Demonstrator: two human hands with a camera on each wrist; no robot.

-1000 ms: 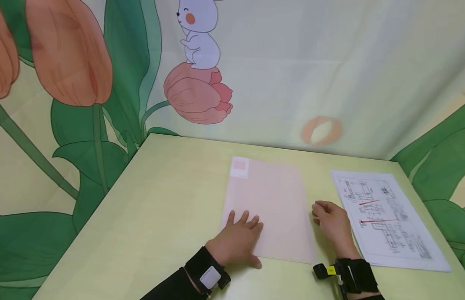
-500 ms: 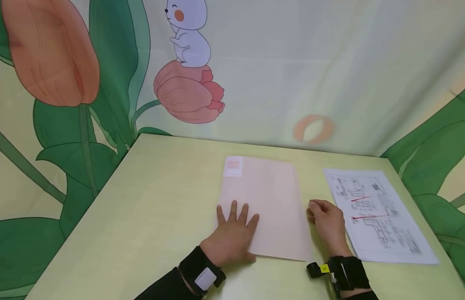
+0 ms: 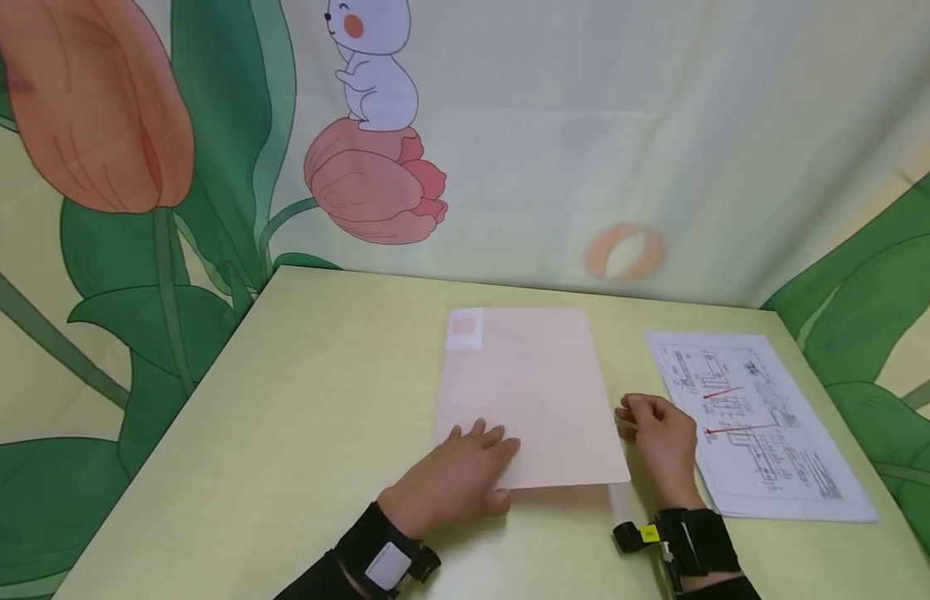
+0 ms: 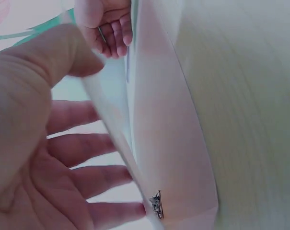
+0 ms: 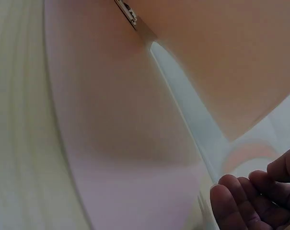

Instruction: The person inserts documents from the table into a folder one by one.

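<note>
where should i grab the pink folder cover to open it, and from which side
Likely the cover's free right edge, from the right. The pink folder lies flat on the table, and its near edge looks already raised off the lower sheet. The left hand lifts that near edge, and the right hand sits at the right edge. A metal clip shows inside in the left wrist view.

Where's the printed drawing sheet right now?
In the head view, the printed drawing sheet lies flat at the table's right side, just right of the right hand and the pink folder.
</note>
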